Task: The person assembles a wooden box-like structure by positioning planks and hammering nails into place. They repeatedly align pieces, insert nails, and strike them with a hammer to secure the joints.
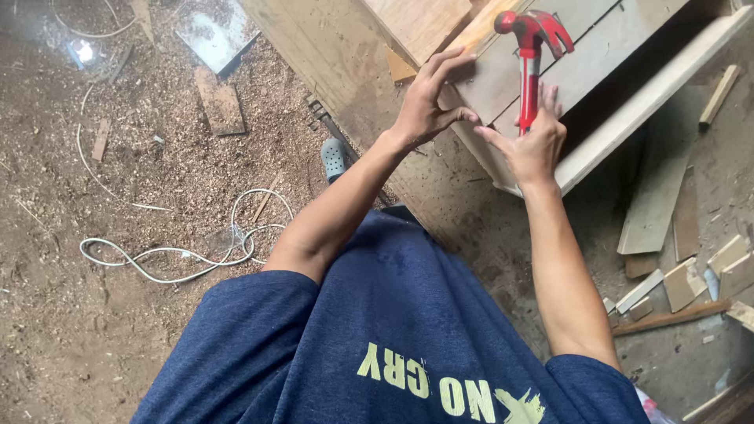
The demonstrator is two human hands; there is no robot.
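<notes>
My right hand (531,144) grips the handle of a red claw hammer (531,47), its head raised above a grey-white wooden box frame (620,118). My left hand (428,98) rests on the near corner of that frame, fingers spread along the top edge and thumb pinched toward the right hand. Whether a nail sits between the fingers is too small to tell. A plywood board (416,23) lies just behind the left hand.
The floor is covered in sawdust (157,157). A white cable (188,247) loops at the left. Wood offcuts (683,275) lie scattered at the right, and a loose plank (220,102) at upper left. A grey-blue shoe (334,157) shows near the boards.
</notes>
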